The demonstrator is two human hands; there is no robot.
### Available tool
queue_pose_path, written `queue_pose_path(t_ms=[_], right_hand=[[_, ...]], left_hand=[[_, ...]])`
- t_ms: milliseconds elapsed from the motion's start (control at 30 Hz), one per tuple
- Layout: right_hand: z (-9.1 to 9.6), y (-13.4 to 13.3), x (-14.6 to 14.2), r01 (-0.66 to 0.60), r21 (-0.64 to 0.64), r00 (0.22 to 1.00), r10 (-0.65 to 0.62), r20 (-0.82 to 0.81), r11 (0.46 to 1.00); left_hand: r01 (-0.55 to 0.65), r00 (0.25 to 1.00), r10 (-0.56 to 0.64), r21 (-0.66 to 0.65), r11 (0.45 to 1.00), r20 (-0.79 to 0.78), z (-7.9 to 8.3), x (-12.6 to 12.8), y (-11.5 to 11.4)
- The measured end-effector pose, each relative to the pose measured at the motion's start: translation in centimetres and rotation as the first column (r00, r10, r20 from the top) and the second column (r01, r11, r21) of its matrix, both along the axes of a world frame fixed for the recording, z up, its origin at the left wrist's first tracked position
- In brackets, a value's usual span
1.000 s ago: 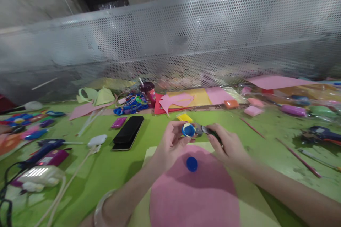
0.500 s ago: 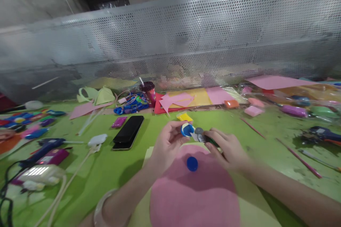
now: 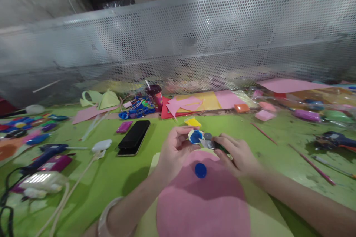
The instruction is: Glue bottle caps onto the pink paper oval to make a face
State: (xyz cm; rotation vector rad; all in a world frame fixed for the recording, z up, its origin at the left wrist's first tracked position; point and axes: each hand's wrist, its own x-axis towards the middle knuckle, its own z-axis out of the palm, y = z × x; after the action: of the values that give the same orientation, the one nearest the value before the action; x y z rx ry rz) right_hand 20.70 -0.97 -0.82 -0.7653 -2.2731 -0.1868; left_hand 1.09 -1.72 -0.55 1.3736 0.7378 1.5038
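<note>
My left hand (image 3: 178, 143) is closed around a small blue bottle cap (image 3: 196, 137) with a pale rim, held up over the far end of the paper. In my right hand (image 3: 236, 152) is a dark-handled knife (image 3: 207, 143), its pale pointed blade reaching to the cap's right edge. A small grey round piece (image 3: 207, 136) shows just behind the blade; whether it belongs to the knife I cannot tell. Below both hands, a blue disc (image 3: 200, 170) lies on a pink rounded paper (image 3: 203, 207), over pale yellow sheets (image 3: 267, 211).
Left of my hands lie a black phone (image 3: 134, 137), a purple packet (image 3: 124, 127) and a glue gun (image 3: 52, 152) with cords. A cup with a straw (image 3: 155, 94) stands behind. Clay packets (image 3: 307, 115), pink sticks (image 3: 311, 164) and another tool (image 3: 336, 140) are at right.
The blue cap has turned slightly in my left hand, so its open hollow shows less. My right hand and the knife have barely moved. At far left, another person's fingers have left the view.
</note>
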Motion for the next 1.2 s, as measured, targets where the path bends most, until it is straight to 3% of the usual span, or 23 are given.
queue_pose_path(t_ms=[833, 1200], right_hand=[[0.29, -0.24, -0.31, 0.093, 0.161, 0.993, -0.103, 0.051, 0.983], [0.52, -0.27, -0.09, 0.1, 0.186, 0.994, -0.108, 0.031, 0.977]], left_hand=[[-0.032, 0.995, 0.042, 0.107, 0.994, -0.087, -0.16, -0.44, -0.36], [-0.095, 0.994, 0.099, 0.096, 0.991, -0.035, 0.16, -0.26, -0.78]])
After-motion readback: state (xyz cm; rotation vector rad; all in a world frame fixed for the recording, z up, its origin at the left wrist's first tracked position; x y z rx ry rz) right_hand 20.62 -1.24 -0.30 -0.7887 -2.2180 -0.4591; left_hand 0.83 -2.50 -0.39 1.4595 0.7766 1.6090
